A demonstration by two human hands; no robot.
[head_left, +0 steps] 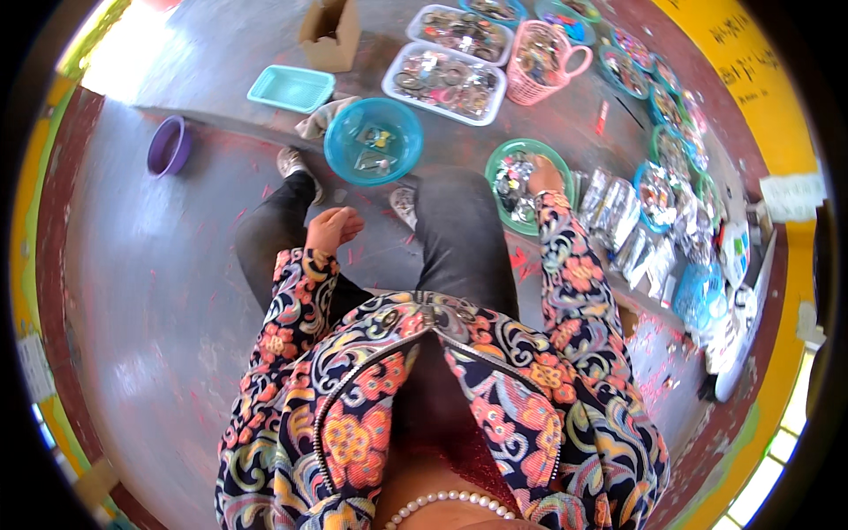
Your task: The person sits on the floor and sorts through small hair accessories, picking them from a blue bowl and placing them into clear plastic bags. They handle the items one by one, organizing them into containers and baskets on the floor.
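My right hand (545, 176) reaches into a round green basket (492, 200), its fingers bent down at small glossy packets (512, 184) in black, silver and other colours. What those fingers grip is too small to make out. Above my left knee, my left hand (332, 230) hangs in the air with its fingers curled together; nothing shows in it. Beyond that hand, between my feet, stands a blue plastic basin (334, 152) with a few clear packets (376, 159) at its bottom, one holding something yellow.
At the back are white trays (395, 93) of packets, a pink handled basket (527, 92), a teal tray (284, 89) and an open cardboard box (332, 49). Silvery packs (609, 205) and several filled baskets (654, 187) line the right. A purple basin (169, 147) sits left.
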